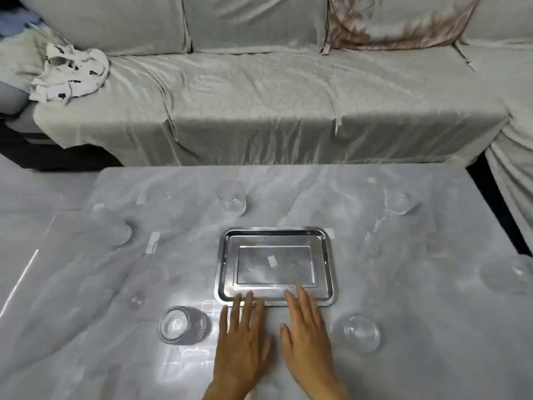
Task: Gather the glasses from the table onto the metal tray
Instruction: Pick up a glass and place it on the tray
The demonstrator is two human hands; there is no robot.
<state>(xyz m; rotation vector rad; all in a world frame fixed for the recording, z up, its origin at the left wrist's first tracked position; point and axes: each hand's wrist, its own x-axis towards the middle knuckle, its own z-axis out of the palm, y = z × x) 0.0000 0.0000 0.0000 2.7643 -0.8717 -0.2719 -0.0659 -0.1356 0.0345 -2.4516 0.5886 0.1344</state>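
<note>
Left hand [240, 339]: flat, palm down, fingers spread and straight, holding nothing. It lies on the glossy pale marbled table [403, 356]; fingertips reach the near rim of the rectangular polished metal tray [220, 267]. Right hand [307, 333]: likewise flat and open, empty, just beside the left, fingertips over the tray's near rim.

Tray sits at table centre, long side toward the person, nothing on it.

Clear drinking glasses, all on the table and off the tray:
- ribbed glass [180, 327], just left of the left hand, upright, seen from above;
- smooth glass [362, 333], near the right hand, on its right side;
- tall glass [232, 199], beyond the tray's far left corner;
- glass at far right [399, 202];
- glass at left edge [115, 229], well apart from the tray;
- glass at right edge [507, 275], faint, partly washed out by glare.

Behind the table: grey-covered sofa [259, 111] with a crumpled white black-spotted cloth [72, 73] on its left seat.
</note>
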